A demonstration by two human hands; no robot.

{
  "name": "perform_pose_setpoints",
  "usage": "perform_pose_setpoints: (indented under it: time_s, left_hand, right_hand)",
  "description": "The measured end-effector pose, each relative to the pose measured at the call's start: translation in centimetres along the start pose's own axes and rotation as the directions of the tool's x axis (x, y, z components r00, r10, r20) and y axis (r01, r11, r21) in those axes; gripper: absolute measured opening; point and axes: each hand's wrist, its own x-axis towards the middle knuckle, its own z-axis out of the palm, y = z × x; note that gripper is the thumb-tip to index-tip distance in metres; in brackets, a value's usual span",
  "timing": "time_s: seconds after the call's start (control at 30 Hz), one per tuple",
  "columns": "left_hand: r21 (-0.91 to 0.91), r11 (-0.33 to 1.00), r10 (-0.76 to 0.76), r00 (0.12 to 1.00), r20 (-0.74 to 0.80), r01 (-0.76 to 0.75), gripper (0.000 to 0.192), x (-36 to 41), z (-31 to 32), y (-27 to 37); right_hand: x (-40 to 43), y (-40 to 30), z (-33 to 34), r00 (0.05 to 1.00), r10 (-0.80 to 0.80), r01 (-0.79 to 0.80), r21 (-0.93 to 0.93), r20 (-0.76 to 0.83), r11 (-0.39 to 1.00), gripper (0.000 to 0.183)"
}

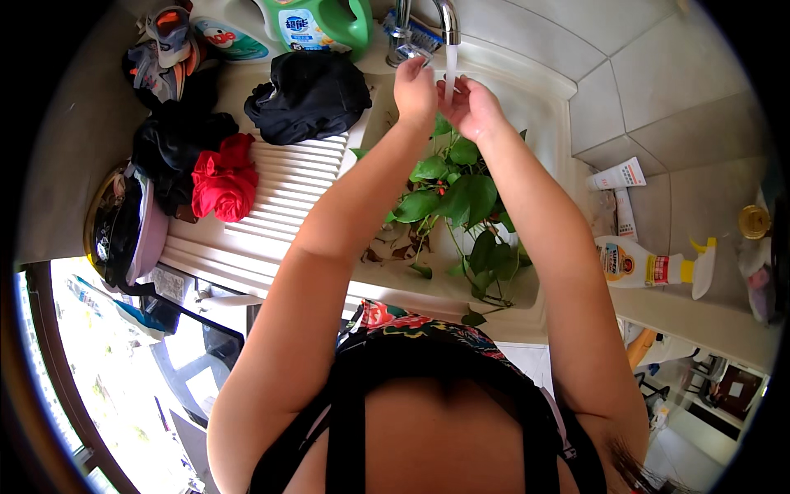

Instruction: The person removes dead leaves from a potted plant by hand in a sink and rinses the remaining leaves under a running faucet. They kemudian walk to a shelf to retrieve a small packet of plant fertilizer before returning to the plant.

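Observation:
Water runs from the chrome faucet (449, 25) in a white stream. My right hand (470, 106) is palm up at the stream with its fingers apart, and it holds nothing. Close to its left, my left hand (416, 89) is raised beside the faucet's lever (412, 53); its fingers are partly hidden, so whether it touches the lever cannot be told. Below both hands, a green leafy vine plant (469, 197) lies in the white laundry sink (540, 179). Brown leaf bits are at the sink's lower left.
A ribbed washboard (296, 185) adjoins the sink. Black cloth (311, 96), red cloth (225, 179), sneakers (163, 62) and a green detergent jug (327, 28) stand or lie left. A spray bottle (648, 265) and white tubes (617, 176) lie on the right ledge.

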Motion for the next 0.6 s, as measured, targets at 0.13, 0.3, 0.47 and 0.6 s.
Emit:
perform_pose_setpoints:
  time_s: [0.13,0.3,0.47,0.6]
  left_hand:
    - [-0.471,0.758,-0.457,0.883,0.111,0.451,0.020,0.4,-0.1,-4.8]
    - [-0.477,0.688,-0.572,0.813,0.107,0.547,0.026,0.3,0.1,-5.2]
    - [-0.389,0.673,-0.607,0.770,0.196,0.630,0.029,-0.3,0.4,-4.5]
    - [-0.257,0.790,-0.557,0.827,0.076,0.556,0.025,0.6,0.7,-6.0]
  right_hand:
    - [1.8,1.3,0.0,0.997,0.066,-0.073,0.217,0.042,0.973,0.023]
    - [2.0,2.2,0.7,0.983,-0.073,0.031,-0.238,-0.171,0.971,0.013]
    - [1.8,2.2,0.5,0.985,-0.081,0.017,-0.378,-0.154,0.926,0.013]
    - [3.7,2.0,-0.8,0.983,-0.011,-0.009,-0.109,-0.182,0.994,0.012]
